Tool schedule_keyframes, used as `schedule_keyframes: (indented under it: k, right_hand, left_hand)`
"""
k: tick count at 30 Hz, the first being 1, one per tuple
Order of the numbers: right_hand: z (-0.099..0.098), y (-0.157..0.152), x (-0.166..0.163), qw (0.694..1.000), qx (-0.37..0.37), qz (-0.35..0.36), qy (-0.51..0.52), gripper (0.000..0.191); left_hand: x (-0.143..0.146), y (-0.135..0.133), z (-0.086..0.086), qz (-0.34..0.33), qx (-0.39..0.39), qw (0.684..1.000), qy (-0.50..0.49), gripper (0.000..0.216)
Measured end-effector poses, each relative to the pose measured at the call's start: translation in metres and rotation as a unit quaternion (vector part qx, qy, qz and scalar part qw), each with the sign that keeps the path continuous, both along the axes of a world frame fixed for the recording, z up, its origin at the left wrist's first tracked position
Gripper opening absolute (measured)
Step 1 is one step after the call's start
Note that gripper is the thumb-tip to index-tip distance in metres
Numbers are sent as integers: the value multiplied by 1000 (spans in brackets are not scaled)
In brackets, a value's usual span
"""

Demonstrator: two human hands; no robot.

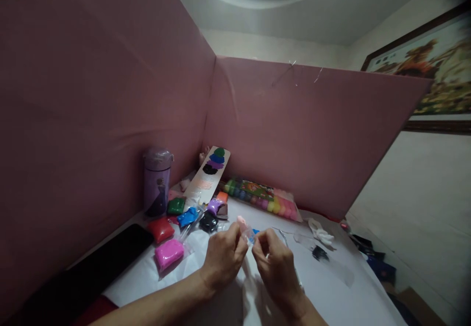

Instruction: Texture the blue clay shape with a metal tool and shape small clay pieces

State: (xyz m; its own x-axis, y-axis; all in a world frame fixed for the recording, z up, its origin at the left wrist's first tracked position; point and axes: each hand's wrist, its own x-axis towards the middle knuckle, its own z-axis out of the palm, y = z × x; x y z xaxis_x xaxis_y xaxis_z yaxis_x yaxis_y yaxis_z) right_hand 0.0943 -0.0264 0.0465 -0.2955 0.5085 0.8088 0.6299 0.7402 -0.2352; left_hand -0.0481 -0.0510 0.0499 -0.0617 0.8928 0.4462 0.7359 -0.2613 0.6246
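Above the white-covered table (331,287), between pink boards, your left hand (222,256) and right hand (276,263) meet. Both sets of fingertips are pinched shut on a small clear packet of pale pink clay (244,226), held between them just over the tabletop. To your left lie a magenta clay packet (169,253), a red clay packet (161,229) and a blue clay packet (188,216). A purple bottle (157,181) stands behind them.
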Motion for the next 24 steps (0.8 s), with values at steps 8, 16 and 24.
schedule_keyframes:
  k: [8,16,24]
  right_hand:
    - [-7,-8,0,990,-15,122,-67,51]
    - [-1,-10,3,986,-53,155,36,41]
    - [5,-3,9,891,-312,199,263,28]
  left_hand:
    - [2,-3,-3,-51,6,998,-47,17]
    - [1,-5,-3,-162,65,981,-88,20]
    - [-13,16,9,-86,76,948,-295,31]
